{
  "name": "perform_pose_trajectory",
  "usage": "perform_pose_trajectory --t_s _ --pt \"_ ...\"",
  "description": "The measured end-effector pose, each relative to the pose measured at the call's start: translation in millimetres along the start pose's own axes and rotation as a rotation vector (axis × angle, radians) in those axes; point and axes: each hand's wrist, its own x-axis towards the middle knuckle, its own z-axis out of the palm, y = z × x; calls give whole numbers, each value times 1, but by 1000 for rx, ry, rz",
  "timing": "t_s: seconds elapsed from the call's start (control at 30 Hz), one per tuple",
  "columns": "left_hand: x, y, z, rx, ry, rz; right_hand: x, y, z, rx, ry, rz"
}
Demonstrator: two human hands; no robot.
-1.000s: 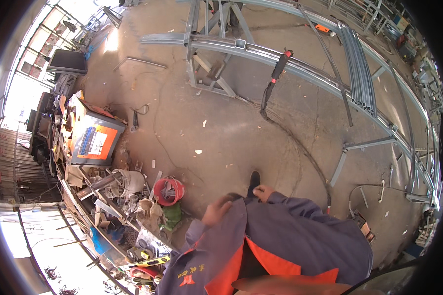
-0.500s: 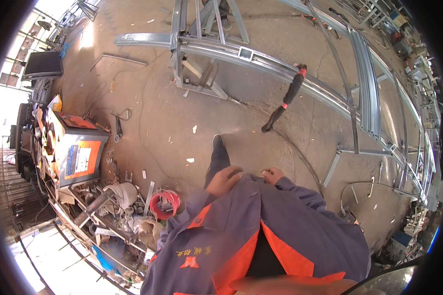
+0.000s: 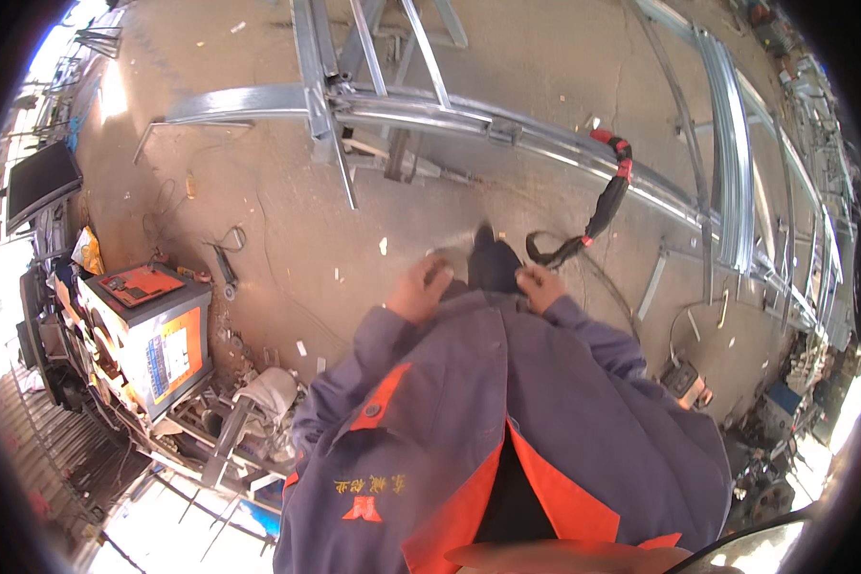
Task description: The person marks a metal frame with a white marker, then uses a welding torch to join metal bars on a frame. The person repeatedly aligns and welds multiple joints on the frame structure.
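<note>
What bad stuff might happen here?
Maybe three things. The dark shoe might catch on the black, red-banded cable that loops near it. The left hand and right hand, by the hem of the jacket, are bare, so the metal frame might scratch them if they touched its ends. And the stack of metal bars lying across that frame might slide if bumped.

Left hand (image 3: 419,290) blurs at the fingers and right hand (image 3: 542,287) shows little of its fingertips; cannot tell whether either grips the grey jacket (image 3: 430,383). Jacket hides most of the legs (image 3: 496,270) and runs off the lower edge; dark shoe (image 3: 485,234) smeared. Steel frame (image 3: 402,110) cut by upper edge, right-rim clutter (image 3: 770,488) too small to sort.
</note>
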Motion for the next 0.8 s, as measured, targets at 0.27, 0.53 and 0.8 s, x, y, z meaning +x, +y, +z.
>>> perform_pose_trajectory --t_s 0.27,0.53,0.8 --pt "127 59 -53 -23 231 23 105 -145 -84 -99 249 -252" --pt "333 117 -106 203 318 82 220 -171 -135 -372 392 -468" --pt "403 121 -106 386 97 -210 254 -163 -141 -333 393 -421"
